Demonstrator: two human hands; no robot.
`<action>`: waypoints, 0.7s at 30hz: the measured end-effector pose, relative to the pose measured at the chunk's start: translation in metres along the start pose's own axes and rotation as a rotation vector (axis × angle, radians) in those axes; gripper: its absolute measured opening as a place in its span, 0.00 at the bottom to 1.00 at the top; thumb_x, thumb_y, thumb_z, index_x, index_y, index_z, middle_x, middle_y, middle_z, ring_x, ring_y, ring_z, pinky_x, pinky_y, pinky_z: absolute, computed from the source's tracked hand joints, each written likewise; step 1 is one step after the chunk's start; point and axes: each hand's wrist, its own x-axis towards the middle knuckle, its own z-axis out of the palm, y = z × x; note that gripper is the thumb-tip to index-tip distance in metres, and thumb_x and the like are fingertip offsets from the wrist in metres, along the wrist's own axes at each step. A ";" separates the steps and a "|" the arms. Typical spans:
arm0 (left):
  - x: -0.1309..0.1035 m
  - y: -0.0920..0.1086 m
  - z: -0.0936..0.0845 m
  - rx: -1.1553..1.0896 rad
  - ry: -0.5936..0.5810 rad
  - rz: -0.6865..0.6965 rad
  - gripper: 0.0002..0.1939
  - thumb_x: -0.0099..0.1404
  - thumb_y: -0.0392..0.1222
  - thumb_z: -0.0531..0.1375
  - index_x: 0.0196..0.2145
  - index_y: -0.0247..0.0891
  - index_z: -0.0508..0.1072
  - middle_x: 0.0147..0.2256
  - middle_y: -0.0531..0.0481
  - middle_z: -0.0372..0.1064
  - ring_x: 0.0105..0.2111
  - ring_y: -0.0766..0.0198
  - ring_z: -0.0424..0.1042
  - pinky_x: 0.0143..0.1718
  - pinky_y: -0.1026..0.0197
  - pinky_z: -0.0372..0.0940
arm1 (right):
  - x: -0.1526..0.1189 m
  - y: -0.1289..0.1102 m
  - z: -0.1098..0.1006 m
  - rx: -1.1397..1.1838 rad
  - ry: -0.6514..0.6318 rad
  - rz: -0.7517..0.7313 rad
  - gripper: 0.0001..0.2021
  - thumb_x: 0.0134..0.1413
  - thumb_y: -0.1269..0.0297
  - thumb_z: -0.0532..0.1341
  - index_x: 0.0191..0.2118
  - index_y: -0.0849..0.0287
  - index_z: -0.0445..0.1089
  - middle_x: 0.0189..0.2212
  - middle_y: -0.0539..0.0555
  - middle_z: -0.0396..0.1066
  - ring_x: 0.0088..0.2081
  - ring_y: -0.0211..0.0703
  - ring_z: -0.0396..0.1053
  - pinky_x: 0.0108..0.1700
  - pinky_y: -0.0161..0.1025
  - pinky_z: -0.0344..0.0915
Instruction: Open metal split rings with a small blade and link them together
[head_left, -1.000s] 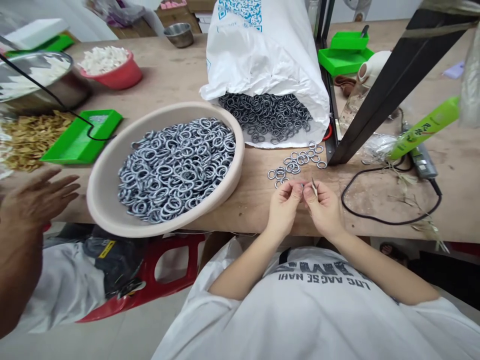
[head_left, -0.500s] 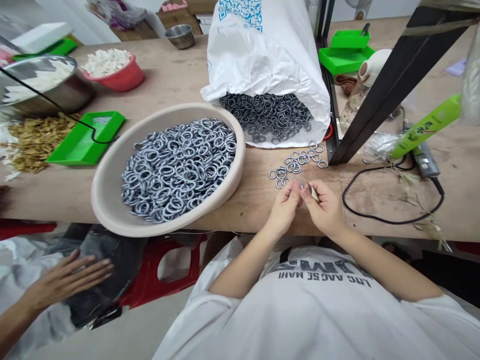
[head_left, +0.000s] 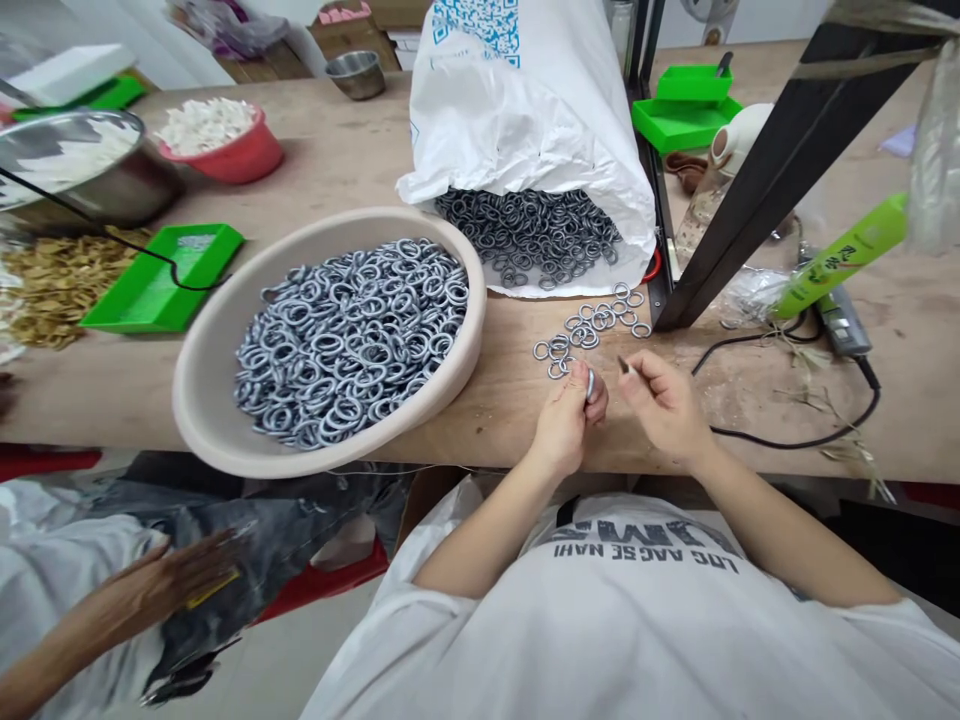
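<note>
You have one shiny grey round ring [head_left: 590, 384] in your left hand [head_left: 562, 425] and one slim dark-tipped tool [head_left: 624, 364] in your right hand [head_left: 667, 408]. Over a dozen loose grey rings [head_left: 602, 317] lie before you, with one beige oval plastic basin [head_left: 208, 385], one white plastic sack [head_left: 525, 120], one red plastic bowl [head_left: 251, 158], two round steel bowls [head_left: 357, 82] and at least three bright green plastic trays [head_left: 679, 130].

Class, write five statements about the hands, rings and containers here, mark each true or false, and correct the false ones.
1. The left hand holds a grey ring. True.
2. The right hand holds a ring. False: the right hand holds a slim, dark-tipped tool.
3. Loose rings lie on the table before the white bag. True.
4. The large ring-filled basin is red. False: the large basin is beige.
5. Dark rings show in the white bag's open mouth. True.
</note>
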 end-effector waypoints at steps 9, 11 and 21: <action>-0.006 0.001 0.005 -0.033 0.115 -0.047 0.27 0.59 0.62 0.64 0.24 0.37 0.59 0.19 0.60 0.48 0.19 0.74 0.46 0.21 0.68 0.48 | -0.009 -0.015 -0.007 -0.393 -0.167 -0.182 0.16 0.67 0.56 0.55 0.29 0.58 0.66 0.25 0.50 0.68 0.26 0.37 0.63 0.31 0.37 0.50; -0.006 -0.001 0.005 -0.027 0.108 -0.052 0.27 0.59 0.63 0.63 0.24 0.37 0.59 0.19 0.60 0.48 0.19 0.74 0.46 0.21 0.67 0.48 | -0.009 -0.014 -0.007 -0.412 -0.176 -0.198 0.17 0.67 0.55 0.55 0.28 0.58 0.65 0.24 0.49 0.67 0.25 0.36 0.61 0.30 0.37 0.49; -0.034 0.074 -0.022 0.535 0.254 0.413 0.25 0.68 0.63 0.52 0.25 0.40 0.66 0.22 0.53 0.60 0.23 0.67 0.59 0.28 0.60 0.58 | 0.012 0.018 -0.015 -0.282 0.032 0.025 0.20 0.68 0.49 0.51 0.29 0.56 0.65 0.20 0.47 0.61 0.25 0.39 0.62 0.30 0.37 0.50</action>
